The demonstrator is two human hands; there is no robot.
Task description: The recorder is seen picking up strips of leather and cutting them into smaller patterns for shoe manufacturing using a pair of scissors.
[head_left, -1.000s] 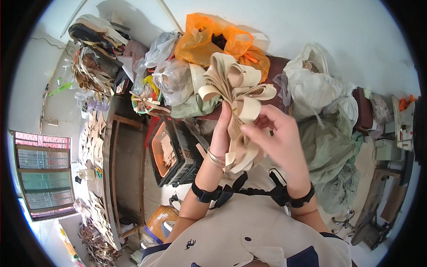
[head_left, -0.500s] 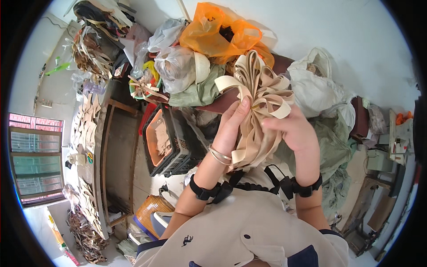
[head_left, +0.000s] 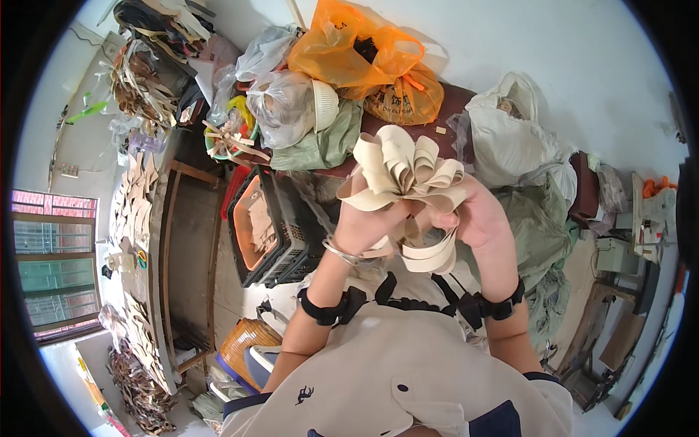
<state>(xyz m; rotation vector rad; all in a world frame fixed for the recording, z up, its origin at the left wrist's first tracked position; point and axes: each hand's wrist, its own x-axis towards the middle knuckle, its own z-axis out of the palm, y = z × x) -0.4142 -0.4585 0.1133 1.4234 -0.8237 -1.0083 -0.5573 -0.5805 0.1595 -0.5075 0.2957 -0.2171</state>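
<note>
A bundle of beige strips (head_left: pixel 408 164), looped and fanned out like a flower, is held up in front of my chest. Around its left side and middle closes my left hand (head_left: pixel 368 229), wearing bracelets at the wrist. My right hand (head_left: pixel 477 218) grips the gathered middle from the right, fingers curled inward. Loops spread above both hands, while other loops (head_left: pixel 429 255) hang below between the wrists. The strips partly hide the fingertips. Black straps circle both forearms.
Ahead stands a dark red table (head_left: pixel 444 135) with an orange plastic bag (head_left: pixel 364 58) and white bags. Black crates (head_left: pixel 291 240) stand left of my hands. Further left, a workbench (head_left: pixel 162 255) carries cut beige pieces. A white sack (head_left: pixel 510 135) sits at right.
The bundle has come down toward me and tipped, so its loops now face up. Both hands have turned and closed in around its middle. The orange bag's lower part now shows.
</note>
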